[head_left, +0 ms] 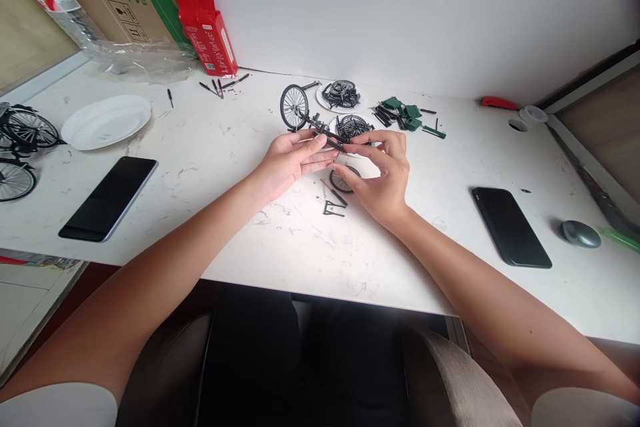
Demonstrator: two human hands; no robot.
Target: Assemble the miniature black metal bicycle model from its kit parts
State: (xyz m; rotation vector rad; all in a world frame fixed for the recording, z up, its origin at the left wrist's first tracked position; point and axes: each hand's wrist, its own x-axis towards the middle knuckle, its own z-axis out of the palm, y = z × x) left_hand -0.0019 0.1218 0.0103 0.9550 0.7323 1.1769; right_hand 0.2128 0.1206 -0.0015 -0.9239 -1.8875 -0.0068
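My left hand (285, 161) is closed around the dark frame of a partly built miniature bicycle (317, 123), thumb on top. Its one mounted wheel (294, 107) points away to the upper left. At the frame's near end, the fingertips of my right hand (384, 179) pinch it; any small part between them is too small to make out. A loose spoked wheel (345, 179) lies on the table just below my hands. Beside it are small black parts (334, 208), some forked, and thin pins.
Two white plates (323, 101) behind my hands hold wheels and black parts. Green and black pieces (411, 113) lie right of them. Phones (107, 199) (511, 227) flank my arms. Finished-looking miniature bicycles (31, 127) and a white plate (107, 121) stand left; a red packet (213, 40) stands behind.
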